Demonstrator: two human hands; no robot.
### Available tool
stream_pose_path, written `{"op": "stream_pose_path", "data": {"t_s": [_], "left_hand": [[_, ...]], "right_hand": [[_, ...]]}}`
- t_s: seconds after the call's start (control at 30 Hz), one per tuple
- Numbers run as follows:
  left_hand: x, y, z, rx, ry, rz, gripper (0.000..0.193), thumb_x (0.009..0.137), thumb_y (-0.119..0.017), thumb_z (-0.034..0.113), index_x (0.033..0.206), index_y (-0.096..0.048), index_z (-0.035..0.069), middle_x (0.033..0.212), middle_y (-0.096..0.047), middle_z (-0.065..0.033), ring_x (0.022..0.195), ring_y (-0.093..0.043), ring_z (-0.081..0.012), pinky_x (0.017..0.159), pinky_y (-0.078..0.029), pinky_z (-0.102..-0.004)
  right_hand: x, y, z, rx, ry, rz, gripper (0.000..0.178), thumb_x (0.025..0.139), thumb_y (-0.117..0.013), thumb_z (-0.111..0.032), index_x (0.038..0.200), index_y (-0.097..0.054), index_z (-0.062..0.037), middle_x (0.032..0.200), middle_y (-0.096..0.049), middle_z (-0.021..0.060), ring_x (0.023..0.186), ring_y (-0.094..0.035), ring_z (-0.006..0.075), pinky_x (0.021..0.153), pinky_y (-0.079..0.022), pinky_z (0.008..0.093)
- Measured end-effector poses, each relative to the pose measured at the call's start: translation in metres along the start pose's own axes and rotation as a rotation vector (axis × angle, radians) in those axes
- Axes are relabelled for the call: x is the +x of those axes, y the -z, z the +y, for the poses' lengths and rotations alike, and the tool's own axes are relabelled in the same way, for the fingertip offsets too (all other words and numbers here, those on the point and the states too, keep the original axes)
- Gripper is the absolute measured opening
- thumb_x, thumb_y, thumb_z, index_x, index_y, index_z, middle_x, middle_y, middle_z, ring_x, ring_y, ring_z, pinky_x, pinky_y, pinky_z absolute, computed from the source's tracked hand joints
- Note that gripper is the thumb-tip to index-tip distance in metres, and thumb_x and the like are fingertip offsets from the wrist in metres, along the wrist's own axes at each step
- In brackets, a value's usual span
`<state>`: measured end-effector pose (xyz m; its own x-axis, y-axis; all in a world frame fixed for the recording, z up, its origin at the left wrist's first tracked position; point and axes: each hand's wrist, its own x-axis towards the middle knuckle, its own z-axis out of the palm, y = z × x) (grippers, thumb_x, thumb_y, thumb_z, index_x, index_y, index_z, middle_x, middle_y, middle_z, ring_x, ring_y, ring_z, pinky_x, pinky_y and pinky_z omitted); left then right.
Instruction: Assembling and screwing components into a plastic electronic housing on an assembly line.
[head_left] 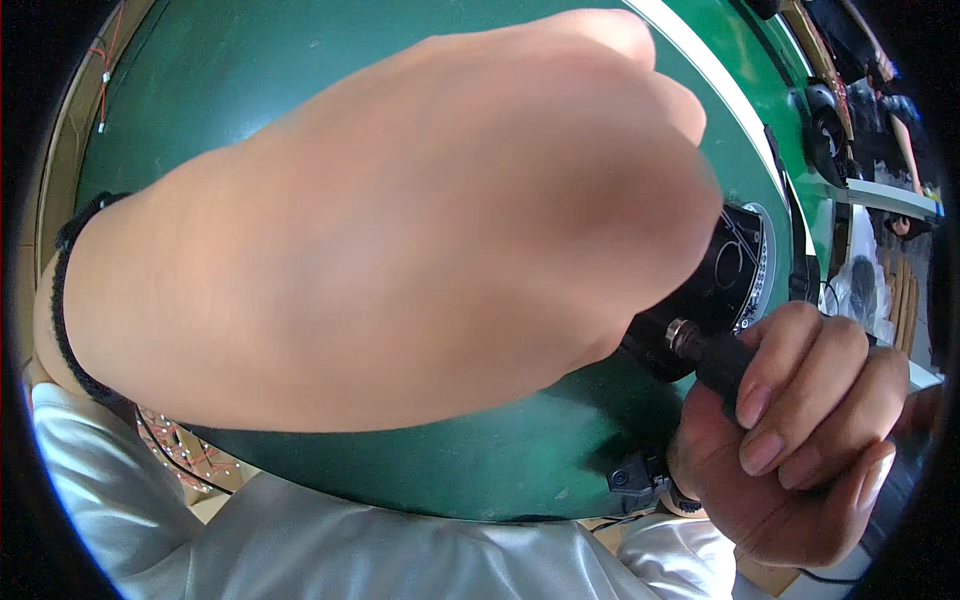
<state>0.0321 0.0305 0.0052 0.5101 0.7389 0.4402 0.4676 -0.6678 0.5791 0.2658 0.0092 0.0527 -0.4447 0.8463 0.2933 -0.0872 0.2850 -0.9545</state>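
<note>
My left forearm stretches across the middle of the view and hides much of what lies below it. At its end my left hand (610, 170) is closed, knuckles up; whatever its fingers hold is hidden. My right hand (800, 430) wraps round a black-handled tool (722, 365) with a silver metal collar, whose tip points left. The tool's exact kind cannot be made out. Just beyond that collar lies a black object (732, 265) with pale curved lines and a light marked rim. My left hand covers part of it, so I cannot tell whether the tool touches it.
A green table (470, 470) lies under both hands. A small black camera (635, 478) sits at my right wrist. Wires with red strands (190, 445) show at the lower left, and another thin wire (104, 80) at the upper left. A black strap (800, 250) runs along the right.
</note>
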Motion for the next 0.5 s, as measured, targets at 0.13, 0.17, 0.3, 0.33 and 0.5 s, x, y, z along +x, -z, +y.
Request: {"op": "stream_pose_path", "data": {"t_s": [0.13,0.17,0.3,0.33,0.5], "left_hand": [[-0.011,0.003,-0.003,0.001,0.025,0.009,0.050,0.064,-0.083,0.016,0.110,-0.070,0.002,0.118,-0.061,-0.0182,0.094,-0.060,-0.0350,0.083,-0.052,-0.0444],[-0.010,0.004,-0.007,0.002,0.026,0.013,0.050,0.064,-0.083,0.016,0.110,-0.070,0.002,0.118,-0.061,-0.0182,0.094,-0.060,-0.0350,0.083,-0.052,-0.0443],[-0.001,-0.005,0.004,0.006,0.023,0.027,0.051,0.064,-0.083,0.016,0.111,-0.070,0.002,0.119,-0.061,-0.0182,0.094,-0.060,-0.0350,0.083,-0.052,-0.0442],[0.002,-0.008,0.008,0.009,0.027,0.028,0.051,0.064,-0.083,0.016,0.111,-0.070,0.002,0.119,-0.061,-0.0182,0.094,-0.060,-0.0350,0.083,-0.052,-0.0442],[-0.004,-0.005,0.002,0.026,0.023,0.036,0.051,0.064,-0.083,0.016,0.111,-0.070,0.002,0.119,-0.061,-0.0182,0.094,-0.060,-0.0350,0.083,-0.052,-0.0440]], "right_hand": [[-0.009,0.017,-0.017,-0.226,-0.156,-0.098,0.028,0.103,-0.046,-0.027,0.078,-0.041,-0.0149,0.074,-0.054,0.0041,0.071,-0.048,0.0145,0.084,-0.042,0.0306],[-0.003,0.010,-0.012,-0.155,-0.103,-0.095,0.027,0.102,-0.046,-0.027,0.078,-0.041,-0.0152,0.073,-0.053,0.0042,0.070,-0.048,0.0147,0.085,-0.042,0.0311],[0.004,0.009,0.004,0.101,0.044,-0.047,0.027,0.100,-0.047,-0.027,0.077,-0.040,-0.0159,0.069,-0.050,0.0043,0.068,-0.045,0.0147,0.084,-0.041,0.0314],[0.004,0.006,0.004,0.103,0.041,-0.050,0.027,0.100,-0.047,-0.027,0.077,-0.040,-0.0159,0.069,-0.050,0.0043,0.068,-0.045,0.0147,0.084,-0.041,0.0314],[0.004,-0.015,0.013,-0.004,0.118,0.185,0.026,0.098,-0.048,-0.025,0.075,-0.040,-0.0164,0.066,-0.047,0.0030,0.060,-0.043,0.0123,0.073,-0.041,0.0295]]}}
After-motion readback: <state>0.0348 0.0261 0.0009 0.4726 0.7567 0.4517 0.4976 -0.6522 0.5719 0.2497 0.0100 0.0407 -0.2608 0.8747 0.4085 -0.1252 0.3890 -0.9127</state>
